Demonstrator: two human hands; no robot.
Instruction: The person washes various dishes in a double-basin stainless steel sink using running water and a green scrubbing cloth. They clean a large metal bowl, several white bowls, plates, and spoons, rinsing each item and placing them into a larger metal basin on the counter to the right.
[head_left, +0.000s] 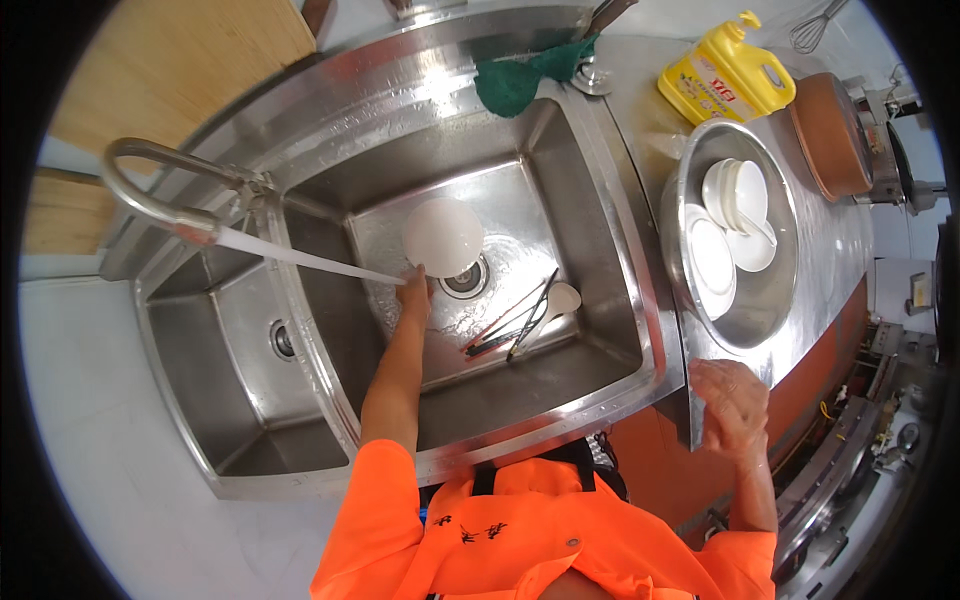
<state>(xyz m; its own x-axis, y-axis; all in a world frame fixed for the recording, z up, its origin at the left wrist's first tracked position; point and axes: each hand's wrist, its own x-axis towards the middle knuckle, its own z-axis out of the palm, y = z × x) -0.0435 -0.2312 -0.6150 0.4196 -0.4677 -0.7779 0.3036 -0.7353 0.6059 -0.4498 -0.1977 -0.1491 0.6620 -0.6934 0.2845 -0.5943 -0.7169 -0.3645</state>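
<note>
In the large sink basin [540, 400], my left hand [413, 291] grips the near edge of a white round bowl [443, 237], fingers partly hidden behind the wrist and water. Running water [320, 258] from the tap [150, 205] reaches that hand. To the right of the drain [465, 278] lie several dark and reddish chopsticks [505, 330] and a white spoon [563, 299]. My right hand [732, 405] hangs by the counter's front edge, wet, fingers loosely bent and holding nothing. Just beyond it stands a metal bowl [780, 290] with white bowls [735, 192] and plates [711, 262] inside.
A smaller sink basin [245, 350] adjoins on the left. Draped over the back rim is a green cloth [508, 85]. A yellow pump jug [725, 75] and a brown pot [833, 137] stand on the right counter; a whisk [815, 28] is at the back.
</note>
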